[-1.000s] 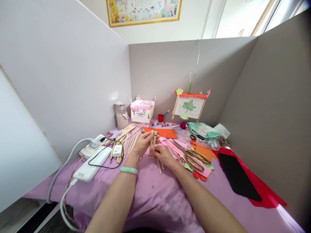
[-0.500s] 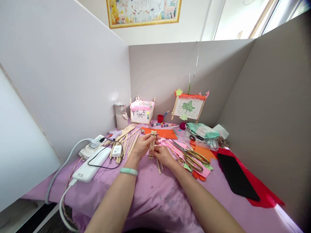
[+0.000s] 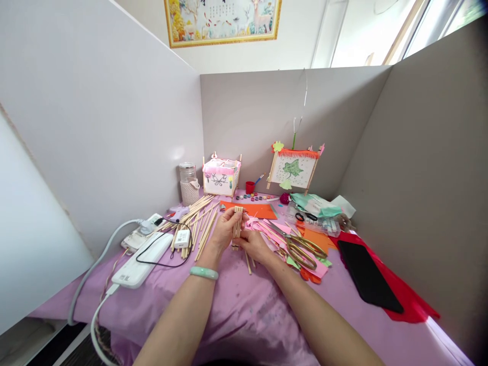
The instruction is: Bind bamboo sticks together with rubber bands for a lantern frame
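A small upright bundle of wooden sticks (image 3: 237, 230), with dark bands near its ends, is held between both hands over the front of the table. My left hand (image 3: 226, 230) grips its upper part, thumb at the front. Lower down, my right hand (image 3: 254, 244) pinches it from the right side. Beneath the right hand, a couple of loose sticks (image 3: 248, 263) lie on the purple cloth (image 3: 244, 305). More loose wooden sticks (image 3: 204, 231) are spread to the left. Gold-handled scissors (image 3: 301, 249) rest on pink paper strips to the right.
A white power strip (image 3: 143, 259) with cables lies at left. Behind stand a jar (image 3: 188, 184), a paper-sided lantern (image 3: 221, 175), a red cup (image 3: 250, 187) and a leaf-picture lantern (image 3: 293, 170). A black phone (image 3: 369, 276) lies right. Grey panels (image 3: 263, 117) enclose the table.
The view has shifted slightly. Both hands keep their hold on the stick bundle; the left fingers have moved a little near its top band.
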A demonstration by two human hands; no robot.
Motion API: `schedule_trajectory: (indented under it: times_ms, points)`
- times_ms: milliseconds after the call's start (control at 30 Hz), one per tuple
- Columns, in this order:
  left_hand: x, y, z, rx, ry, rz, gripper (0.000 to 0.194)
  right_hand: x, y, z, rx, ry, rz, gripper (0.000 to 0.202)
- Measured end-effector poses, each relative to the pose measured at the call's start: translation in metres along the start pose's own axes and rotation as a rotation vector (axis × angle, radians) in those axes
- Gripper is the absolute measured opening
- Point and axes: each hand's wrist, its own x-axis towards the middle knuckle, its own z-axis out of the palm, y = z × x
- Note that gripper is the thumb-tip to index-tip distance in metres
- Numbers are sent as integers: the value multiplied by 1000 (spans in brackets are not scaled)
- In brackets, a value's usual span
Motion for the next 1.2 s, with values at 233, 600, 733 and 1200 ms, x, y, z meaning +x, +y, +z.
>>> schedule_trajectory:
  times_ms: [233,600,733,1200]
  points:
    - [4,2,-1,69,-12,52,28,0,-2,-1,-10,-18,18,17]
    - [3,2,10,53,1,64,28,0,3,3,-71,46,-7,21]
    - [7,-3,8,64,29,86,30,-1,3,5,-131,58,-15,20]
    - [7,0,6,100,-2,56,34,-39,-7,-118,-624,275,324,21]
